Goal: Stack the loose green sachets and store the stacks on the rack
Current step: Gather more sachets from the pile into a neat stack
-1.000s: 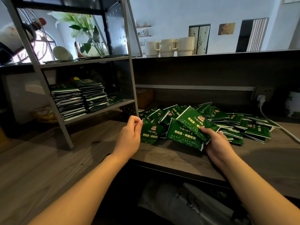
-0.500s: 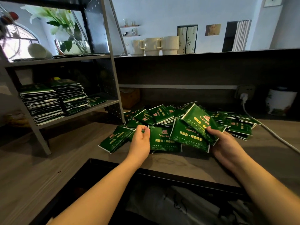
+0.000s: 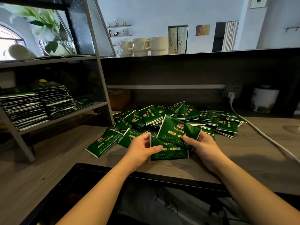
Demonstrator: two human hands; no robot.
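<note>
left hand | pinches sachet; right hand | grips tilted sachet

A wood-grain table with a dark front edge carried a loose heap of green sachets, spread from near the rack's foot toward a white cable that was laid across the right of the surface. One sachet was set apart at the heap's near-left edge, flat on the wood. A grey metal rack was stood on the table's left part; on its lower shelf two tall stacks of sachets were placed side by side, with a few flat sachets just beside them to the right. A white jar was stood at the far right, beside the wall.
</note>
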